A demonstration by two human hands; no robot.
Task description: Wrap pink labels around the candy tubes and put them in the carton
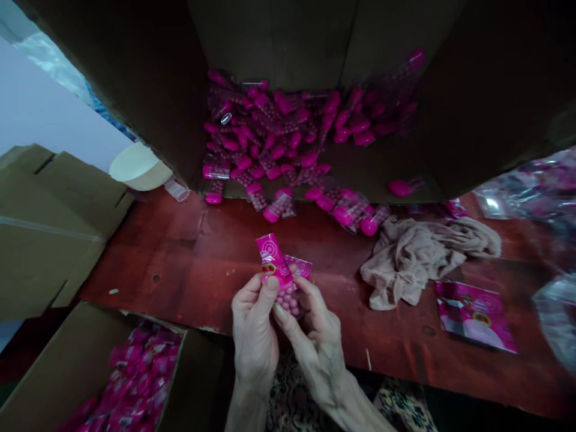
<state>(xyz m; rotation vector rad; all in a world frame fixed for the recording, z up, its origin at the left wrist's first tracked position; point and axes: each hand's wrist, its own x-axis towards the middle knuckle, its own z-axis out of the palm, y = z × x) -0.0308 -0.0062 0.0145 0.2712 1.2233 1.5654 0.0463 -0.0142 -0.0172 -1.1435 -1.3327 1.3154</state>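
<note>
A pink packet [273,262] sits tilted between both hands, held over the tabletop [189,258], with a second pink packet [302,269] just behind it. Below them, a clear tube of pink beads [288,302] pokes out, partly hidden by the fingers. The left hand [252,330] is closed on the front packet, its thumb pressed against the lower part. The right hand [315,336] is also closed, its fingers curled around the tube and packets.

Beyond the hands, a heap of pink-capped tubes [270,132] lies inside an open cardboard box [274,42], and more tubes [344,210] are scattered along its front edge on the tabletop. To the right are a crumpled beige stocking [418,261] and a flat pink bag [474,316]. At lower left, a second cardboard box [76,360] holds many pink packets [139,372]. Clear plastic [517,192] sits at the right edge.
</note>
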